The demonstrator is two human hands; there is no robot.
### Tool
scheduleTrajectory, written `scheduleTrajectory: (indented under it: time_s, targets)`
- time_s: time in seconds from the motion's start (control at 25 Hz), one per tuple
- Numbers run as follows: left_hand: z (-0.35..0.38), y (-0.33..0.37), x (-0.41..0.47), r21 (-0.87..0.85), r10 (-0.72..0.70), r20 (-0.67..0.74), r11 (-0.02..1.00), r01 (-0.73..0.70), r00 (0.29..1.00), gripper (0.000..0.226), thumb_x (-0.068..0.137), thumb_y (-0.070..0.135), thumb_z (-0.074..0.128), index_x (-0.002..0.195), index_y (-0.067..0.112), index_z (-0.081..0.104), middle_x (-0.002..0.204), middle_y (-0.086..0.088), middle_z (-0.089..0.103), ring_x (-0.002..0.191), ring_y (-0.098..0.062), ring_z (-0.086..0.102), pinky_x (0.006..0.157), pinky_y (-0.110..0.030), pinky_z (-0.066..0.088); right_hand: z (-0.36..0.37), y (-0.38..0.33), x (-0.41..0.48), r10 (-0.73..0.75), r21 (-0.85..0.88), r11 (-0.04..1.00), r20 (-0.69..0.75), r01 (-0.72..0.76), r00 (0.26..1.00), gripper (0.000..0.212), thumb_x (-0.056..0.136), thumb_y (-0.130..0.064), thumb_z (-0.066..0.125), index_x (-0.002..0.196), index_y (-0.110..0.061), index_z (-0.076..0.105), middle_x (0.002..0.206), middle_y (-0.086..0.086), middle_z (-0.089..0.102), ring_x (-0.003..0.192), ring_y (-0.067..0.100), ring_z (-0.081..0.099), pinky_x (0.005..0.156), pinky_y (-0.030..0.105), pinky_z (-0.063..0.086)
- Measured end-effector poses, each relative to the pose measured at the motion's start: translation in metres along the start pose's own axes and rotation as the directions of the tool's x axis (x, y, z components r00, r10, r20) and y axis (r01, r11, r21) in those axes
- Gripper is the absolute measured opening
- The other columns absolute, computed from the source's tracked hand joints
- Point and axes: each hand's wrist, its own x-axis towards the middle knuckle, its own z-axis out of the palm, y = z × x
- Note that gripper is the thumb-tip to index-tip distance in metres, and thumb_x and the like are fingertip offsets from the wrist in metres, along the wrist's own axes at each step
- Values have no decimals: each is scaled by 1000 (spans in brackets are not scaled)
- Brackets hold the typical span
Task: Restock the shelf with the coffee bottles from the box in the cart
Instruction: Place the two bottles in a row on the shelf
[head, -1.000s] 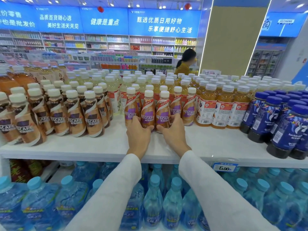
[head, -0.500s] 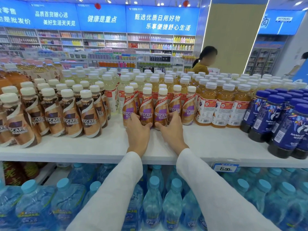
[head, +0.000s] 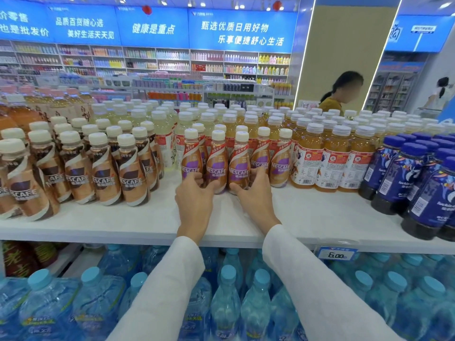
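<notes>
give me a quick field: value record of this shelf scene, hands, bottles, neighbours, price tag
left hand: fingers curled on the base of a purple-label coffee bottle
right hand: wrapped round the base of another coffee bottle
left of them: brown-label coffee bottles
right of them: orange tea bottles, then dark blue bottles
shelf: white, bare at its front
price tag: 6.00
below: water bottles

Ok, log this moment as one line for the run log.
stage: aligning front row | left hand: on purple-label Nescafe bottles | right hand: on same row | shelf: front bare | cart: out of view
</notes>
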Motion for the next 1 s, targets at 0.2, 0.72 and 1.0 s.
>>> scheduleTrajectory:
  time_s: [0.2, 0.72, 1.0]
  targets:
    - [-29, -19, 27, -93, -41, -35, 995, 37, 999, 51, 90, 22, 76, 136, 18, 55, 129, 3, 60, 115, -15, 58, 97, -35, 51, 1, 0, 1, -8, -25, 1000, -3, 8, 1000, 55, 86, -26, 80, 125, -26, 42, 130, -2, 51, 117, 15, 56, 96, 31, 51]
    - [-26, -25, 34, -135, 29, 143, 991, -9, 989, 50, 88, 16, 78, 136, 16, 62, 126, 2, 69, 110, -12, 62, 91, -23, 46, 1, -1, 0, -4, -26, 1000, 3, 4, 1000, 53, 87, -28, 79, 122, -29, 40, 130, -4, 51, 118, 15, 56, 98, 33, 51]
    - [-26, -24, 33, -152, -14, 154, 988, 38, 988, 62, 87, 18, 80, 143, 15, 55, 134, -2, 66, 117, -13, 61, 97, -29, 49, 3, 3, 3, 30, 8, 1000, 12, -30, 999, 57, 85, -30, 82, 124, -31, 40, 133, -4, 54, 119, 15, 57, 102, 37, 52]
